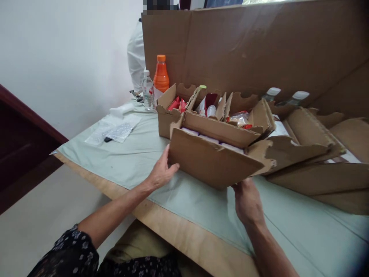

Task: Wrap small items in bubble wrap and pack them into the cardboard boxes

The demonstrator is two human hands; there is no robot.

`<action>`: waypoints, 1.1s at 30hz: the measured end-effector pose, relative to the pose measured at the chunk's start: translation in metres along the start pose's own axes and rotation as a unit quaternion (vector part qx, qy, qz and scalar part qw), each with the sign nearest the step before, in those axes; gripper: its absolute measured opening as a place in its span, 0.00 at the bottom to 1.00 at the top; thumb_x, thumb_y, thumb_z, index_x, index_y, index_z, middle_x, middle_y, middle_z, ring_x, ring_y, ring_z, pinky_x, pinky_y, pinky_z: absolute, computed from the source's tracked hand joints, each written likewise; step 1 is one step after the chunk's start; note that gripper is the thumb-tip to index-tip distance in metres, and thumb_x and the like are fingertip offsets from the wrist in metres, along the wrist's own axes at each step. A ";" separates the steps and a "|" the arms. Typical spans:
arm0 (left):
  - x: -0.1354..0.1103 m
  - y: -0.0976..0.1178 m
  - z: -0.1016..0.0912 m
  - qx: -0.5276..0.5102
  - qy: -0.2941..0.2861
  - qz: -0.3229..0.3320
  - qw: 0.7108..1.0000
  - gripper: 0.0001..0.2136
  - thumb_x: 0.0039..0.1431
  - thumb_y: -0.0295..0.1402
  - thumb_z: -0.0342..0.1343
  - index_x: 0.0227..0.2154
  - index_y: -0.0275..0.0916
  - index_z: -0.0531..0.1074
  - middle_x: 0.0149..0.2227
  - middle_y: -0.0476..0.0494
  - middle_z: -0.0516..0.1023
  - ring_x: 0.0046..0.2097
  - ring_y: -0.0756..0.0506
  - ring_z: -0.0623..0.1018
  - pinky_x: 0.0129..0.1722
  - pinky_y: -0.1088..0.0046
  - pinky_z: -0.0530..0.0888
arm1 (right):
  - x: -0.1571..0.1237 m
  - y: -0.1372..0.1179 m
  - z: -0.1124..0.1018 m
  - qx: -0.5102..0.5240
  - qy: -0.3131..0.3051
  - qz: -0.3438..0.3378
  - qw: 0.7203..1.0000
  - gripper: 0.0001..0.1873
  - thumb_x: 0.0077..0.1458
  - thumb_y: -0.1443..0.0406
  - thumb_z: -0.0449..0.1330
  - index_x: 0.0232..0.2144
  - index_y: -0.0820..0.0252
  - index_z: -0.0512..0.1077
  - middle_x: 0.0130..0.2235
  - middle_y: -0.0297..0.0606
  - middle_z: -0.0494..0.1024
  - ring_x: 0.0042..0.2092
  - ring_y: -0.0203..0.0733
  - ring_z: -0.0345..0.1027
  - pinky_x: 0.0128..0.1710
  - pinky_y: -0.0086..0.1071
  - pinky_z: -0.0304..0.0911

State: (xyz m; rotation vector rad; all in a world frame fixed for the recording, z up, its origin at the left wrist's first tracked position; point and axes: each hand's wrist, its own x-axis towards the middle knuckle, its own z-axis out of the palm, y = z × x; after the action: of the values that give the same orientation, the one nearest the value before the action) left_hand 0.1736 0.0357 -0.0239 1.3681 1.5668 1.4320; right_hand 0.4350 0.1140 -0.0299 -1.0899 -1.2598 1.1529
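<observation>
A brown cardboard box (pixel 210 157) is tilted up off the table, with white items showing along its open top. My left hand (pixel 161 171) grips its left end, thumb on the front face and fingers behind. Under the box's right front edge sits my right hand (pixel 246 198), its fingers curled beneath the cardboard. Both hands carry the box just above the pale green cloth (pixel 127 154).
Behind stands a row of open cardboard boxes (pixel 173 105) with red packets and small bottles. An orange bottle (pixel 160 77) and a clear bottle (pixel 147 90) stand at the back left. Plastic bags (pixel 121 130) lie left. A tall cardboard sheet (pixel 259 46) screens a person in white (pixel 135 54).
</observation>
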 end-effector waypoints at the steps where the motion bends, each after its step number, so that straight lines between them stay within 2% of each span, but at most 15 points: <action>1: 0.002 0.000 0.002 0.016 -0.026 0.003 1.000 0.40 0.61 0.37 0.59 0.74 0.37 0.50 0.69 0.29 0.67 0.66 0.35 0.73 0.64 0.52 0.73 | 0.007 0.001 -0.005 0.027 0.029 -0.007 0.999 0.24 0.60 0.44 0.60 0.45 0.53 0.78 0.51 0.40 0.81 0.49 0.45 0.74 0.46 0.40 0.72; 3: 0.004 -0.004 -0.005 0.095 -0.046 0.018 0.994 0.40 0.61 0.37 0.60 0.74 0.37 0.52 0.69 0.29 0.68 0.65 0.36 0.74 0.62 0.55 0.75 | 0.015 0.005 -0.018 0.068 0.081 -0.020 0.994 0.23 0.54 0.44 0.64 0.41 0.52 0.78 0.50 0.40 0.80 0.46 0.45 0.74 0.42 0.40 0.72; 4: 0.005 -0.007 -0.015 0.147 -0.035 0.026 0.988 0.37 0.61 0.36 0.61 0.72 0.38 0.57 0.68 0.31 0.70 0.65 0.36 0.75 0.62 0.56 0.76 | 0.016 0.008 -0.024 0.073 0.101 -0.018 0.992 0.22 0.52 0.44 0.67 0.40 0.52 0.78 0.50 0.41 0.80 0.45 0.45 0.74 0.41 0.40 0.72; 6: 0.009 -0.015 -0.050 0.242 0.016 0.031 0.970 0.27 0.61 0.34 0.63 0.64 0.40 0.71 0.65 0.34 0.74 0.64 0.36 0.75 0.65 0.55 0.74 | 0.012 0.013 -0.035 0.054 0.130 0.012 0.990 0.22 0.47 0.46 0.71 0.40 0.51 0.78 0.50 0.41 0.80 0.45 0.46 0.75 0.39 0.40 0.72; 9: 0.021 -0.026 -0.130 0.317 0.119 -0.021 0.941 0.13 0.64 0.34 0.63 0.50 0.39 0.79 0.59 0.35 0.78 0.62 0.35 0.76 0.64 0.50 0.73 | 0.002 0.017 -0.046 -0.009 0.136 0.091 0.986 0.27 0.42 0.50 0.73 0.44 0.50 0.79 0.48 0.38 0.81 0.43 0.44 0.75 0.43 0.40 0.72; 11: 0.030 -0.029 -0.192 0.360 0.203 -0.080 0.907 0.19 0.69 0.40 0.61 0.58 0.38 0.72 0.58 0.37 0.76 0.55 0.39 0.79 0.53 0.52 0.80 | -0.002 0.014 -0.047 -0.061 0.125 0.127 0.982 0.29 0.42 0.50 0.72 0.47 0.51 0.79 0.47 0.38 0.82 0.42 0.45 0.75 0.47 0.42 0.71; 13: 0.037 -0.032 -0.247 0.388 0.273 -0.144 0.868 0.19 0.70 0.40 0.60 0.58 0.38 0.72 0.58 0.37 0.76 0.54 0.39 0.79 0.52 0.53 0.80 | -0.004 0.007 -0.043 -0.112 0.123 0.142 0.976 0.29 0.42 0.50 0.71 0.47 0.52 0.79 0.46 0.40 0.83 0.43 0.48 0.75 0.51 0.44 0.70; 15: 0.041 -0.035 -0.288 0.401 0.312 -0.203 0.837 0.19 0.69 0.41 0.61 0.58 0.38 0.72 0.58 0.37 0.76 0.54 0.39 0.79 0.52 0.53 0.80 | -0.004 -0.001 -0.038 -0.156 0.129 0.144 0.969 0.31 0.40 0.49 0.70 0.47 0.54 0.79 0.45 0.41 0.83 0.46 0.52 0.75 0.55 0.48 0.69; 17: 0.044 -0.042 -0.311 0.399 0.326 -0.254 0.818 0.19 0.69 0.40 0.61 0.58 0.38 0.72 0.58 0.37 0.76 0.54 0.39 0.79 0.52 0.53 0.80 | -0.003 -0.006 -0.033 -0.198 0.131 0.145 0.961 0.33 0.38 0.48 0.68 0.46 0.56 0.79 0.45 0.41 0.83 0.49 0.55 0.75 0.59 0.51 0.67; 19: 0.046 -0.048 -0.321 0.387 0.328 -0.288 0.812 0.19 0.69 0.41 0.61 0.58 0.38 0.72 0.58 0.37 0.76 0.54 0.39 0.79 0.52 0.53 0.80 | -0.003 -0.007 -0.030 -0.233 0.126 0.139 0.954 0.33 0.36 0.48 0.67 0.44 0.58 0.79 0.44 0.42 0.83 0.50 0.57 0.74 0.61 0.53 0.65; 22: 0.049 -0.051 -0.323 0.351 0.341 -0.311 0.815 0.19 0.70 0.41 0.60 0.57 0.37 0.73 0.58 0.38 0.76 0.54 0.38 0.79 0.52 0.53 0.80 | -0.002 -0.002 -0.032 -0.259 0.120 0.118 0.951 0.33 0.34 0.46 0.64 0.42 0.60 0.78 0.45 0.45 0.82 0.53 0.61 0.74 0.62 0.55 0.63; 24: 0.050 -0.044 -0.323 0.318 0.364 -0.312 0.818 0.19 0.70 0.41 0.60 0.57 0.37 0.72 0.58 0.38 0.76 0.54 0.38 0.79 0.52 0.53 0.80 | 0.000 0.001 -0.034 -0.264 0.112 0.111 0.952 0.33 0.34 0.46 0.64 0.41 0.60 0.78 0.47 0.46 0.82 0.55 0.62 0.73 0.64 0.55 0.62; 27: 0.046 -0.020 -0.318 0.251 0.413 -0.287 0.827 0.19 0.69 0.41 0.61 0.57 0.38 0.72 0.59 0.37 0.75 0.54 0.38 0.79 0.53 0.53 0.80 | 0.001 0.000 -0.038 -0.256 0.094 0.109 0.956 0.32 0.35 0.47 0.65 0.41 0.59 0.78 0.48 0.46 0.83 0.56 0.61 0.74 0.63 0.53 0.63; 30: 0.031 0.012 -0.295 0.158 0.427 -0.231 0.860 0.22 0.68 0.34 0.60 0.63 0.39 0.69 0.52 0.40 0.78 0.49 0.41 0.80 0.48 0.57 0.80 | -0.002 -0.010 -0.043 -0.243 0.093 0.093 0.961 0.30 0.39 0.47 0.65 0.41 0.58 0.79 0.48 0.45 0.84 0.54 0.60 0.75 0.62 0.53 0.66; 33: -0.001 0.038 -0.249 0.060 0.370 -0.173 0.911 0.28 0.60 0.28 0.59 0.65 0.44 0.68 0.40 0.45 0.79 0.39 0.44 0.80 0.39 0.65 0.79 | -0.019 -0.022 -0.046 -0.258 0.109 0.016 0.960 0.24 0.48 0.48 0.63 0.41 0.55 0.80 0.49 0.43 0.84 0.55 0.58 0.76 0.64 0.52 0.65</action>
State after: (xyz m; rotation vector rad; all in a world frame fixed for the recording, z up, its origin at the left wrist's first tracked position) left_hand -0.0431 -0.0511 0.0699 0.5451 2.2566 1.7400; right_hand 0.4820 0.0937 -0.0116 -1.5793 -1.4050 0.7105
